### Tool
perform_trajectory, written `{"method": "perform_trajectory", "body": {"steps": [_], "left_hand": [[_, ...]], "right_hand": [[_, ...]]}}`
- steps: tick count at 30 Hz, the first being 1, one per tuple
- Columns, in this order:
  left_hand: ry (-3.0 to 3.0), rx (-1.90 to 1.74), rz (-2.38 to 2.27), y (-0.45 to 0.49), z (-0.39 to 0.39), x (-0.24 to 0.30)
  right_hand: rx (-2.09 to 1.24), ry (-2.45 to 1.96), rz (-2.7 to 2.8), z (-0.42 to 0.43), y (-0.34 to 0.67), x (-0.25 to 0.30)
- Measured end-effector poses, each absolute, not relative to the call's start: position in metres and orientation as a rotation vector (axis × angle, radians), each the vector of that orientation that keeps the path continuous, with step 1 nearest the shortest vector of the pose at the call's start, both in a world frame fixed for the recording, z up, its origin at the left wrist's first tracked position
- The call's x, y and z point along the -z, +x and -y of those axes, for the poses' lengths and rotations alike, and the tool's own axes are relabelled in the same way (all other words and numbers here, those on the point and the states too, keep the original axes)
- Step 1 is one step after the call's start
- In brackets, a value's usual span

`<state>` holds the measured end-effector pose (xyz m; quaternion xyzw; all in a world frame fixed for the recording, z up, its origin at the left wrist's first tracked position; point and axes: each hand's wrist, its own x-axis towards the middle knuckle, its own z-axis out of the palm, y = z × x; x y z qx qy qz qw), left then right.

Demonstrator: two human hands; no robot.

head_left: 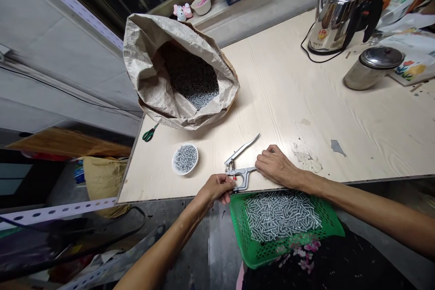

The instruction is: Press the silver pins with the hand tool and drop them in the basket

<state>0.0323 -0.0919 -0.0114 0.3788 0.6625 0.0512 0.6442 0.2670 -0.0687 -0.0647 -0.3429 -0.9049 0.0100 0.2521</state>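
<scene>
Silver hand pliers (239, 163) lie at the table's front edge with the upper handle raised. My right hand (277, 165) rests on the lower handle, fingers curled over it. My left hand (219, 188) is pinched at the pliers' jaws, holding something too small to make out. Just below, on my lap, a green perforated basket (326, 224) holds many small metal pieces. A small white bowl (185, 159) of the same pieces sits left of the pliers.
A big open paper sack (149, 77) of metal pieces stands at the back left, with green-handled scissors (149, 133) beside it. An electric kettle (340, 18) with its cord and a steel lidded pot (372, 68) stand at the far right. The wooden tabletop (306, 90) spreads between.
</scene>
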Motion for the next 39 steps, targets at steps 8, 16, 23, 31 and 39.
{"method": "perform_trajectory", "body": {"steps": [8,16,23,31,39], "left_hand": [[0.958,-0.069,-1.577,0.042,0.092,0.012],[0.819,-0.127,-1.575,0.044,0.095,0.010],[0.785,-0.155,-1.598,0.046,0.098,0.007],[0.790,-0.149,-1.610,0.048,0.100,0.004],[0.831,-0.106,-1.651,0.049,0.098,0.003]], "right_hand": [[-0.046,-0.933,2.476,0.069,0.268,0.065],[-0.079,-0.930,2.505,0.069,0.269,0.066],[-0.220,-0.972,2.557,0.070,0.271,0.066],[-0.394,-1.005,2.683,0.034,0.287,0.042],[-0.417,-0.944,2.824,0.019,0.279,0.037]]}}
